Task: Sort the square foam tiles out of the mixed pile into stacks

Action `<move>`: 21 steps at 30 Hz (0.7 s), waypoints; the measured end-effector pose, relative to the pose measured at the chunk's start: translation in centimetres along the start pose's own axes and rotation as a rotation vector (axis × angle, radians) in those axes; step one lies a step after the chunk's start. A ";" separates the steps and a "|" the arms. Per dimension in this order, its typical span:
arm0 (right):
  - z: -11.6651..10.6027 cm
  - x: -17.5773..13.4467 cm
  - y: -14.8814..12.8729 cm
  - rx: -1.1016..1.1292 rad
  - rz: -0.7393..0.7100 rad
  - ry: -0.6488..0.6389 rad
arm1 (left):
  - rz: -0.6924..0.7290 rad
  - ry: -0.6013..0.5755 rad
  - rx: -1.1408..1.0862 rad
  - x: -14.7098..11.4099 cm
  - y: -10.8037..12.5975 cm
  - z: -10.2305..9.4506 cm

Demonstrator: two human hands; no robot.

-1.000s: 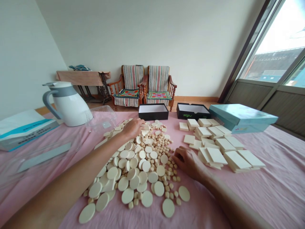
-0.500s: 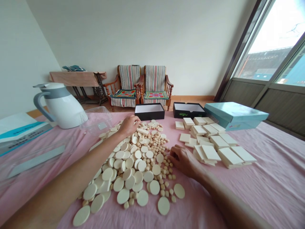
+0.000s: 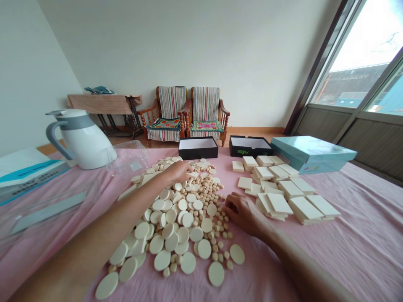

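A heap of pale round wooden discs (image 3: pixel 171 242) and small wooden cubes (image 3: pixel 209 188) spreads over the pink tablecloth. My left hand (image 3: pixel 179 171) reaches across to the far side of the heap. Its fingers are closed at a flat pale wooden tile (image 3: pixel 193 175) lying among the discs. At the heap's right edge, my right hand (image 3: pixel 242 210) rests on the cloth with curled fingers next to the cubes. Whatever its fingertips hold, if anything, is hidden. Stacks of square wooden tiles (image 3: pixel 278 203) lie just right of that hand.
Two black open boxes (image 3: pixel 198 154) (image 3: pixel 250 151) stand at the far table edge. To the right is a light blue lidded box (image 3: pixel 315 151). On the left are a white jug (image 3: pixel 86 142), a clear plastic container (image 3: pixel 129 161) and a blue-and-white package (image 3: pixel 28 174).
My left hand has moved a little right and nearer, down onto the flat tile in the heap. My right hand has stayed in place.
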State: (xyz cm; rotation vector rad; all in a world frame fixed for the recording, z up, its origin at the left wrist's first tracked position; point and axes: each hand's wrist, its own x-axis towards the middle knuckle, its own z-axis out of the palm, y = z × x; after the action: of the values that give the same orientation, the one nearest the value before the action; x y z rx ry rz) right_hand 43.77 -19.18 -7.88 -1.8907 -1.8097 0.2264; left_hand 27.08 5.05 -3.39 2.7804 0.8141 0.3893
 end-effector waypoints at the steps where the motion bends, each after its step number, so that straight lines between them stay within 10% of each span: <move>1: 0.0 0.0 0.0 0.000 -0.002 0.001 | -0.001 -0.005 0.006 0.1 0.1 0.0; 13: 0.1 -0.1 -0.1 -0.007 -0.009 0.015 | -0.178 0.186 -0.020 -0.2 3.2 -0.3; 21: -0.4 -0.1 -0.4 0.003 -0.010 0.003 | -0.086 -0.090 -0.380 3.2 9.7 4.8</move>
State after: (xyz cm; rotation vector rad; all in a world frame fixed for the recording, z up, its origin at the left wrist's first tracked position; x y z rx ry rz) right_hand 43.59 -19.41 -7.42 -1.8782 -1.8155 0.2222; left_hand 35.94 -1.78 -4.55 2.3850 0.7473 0.3580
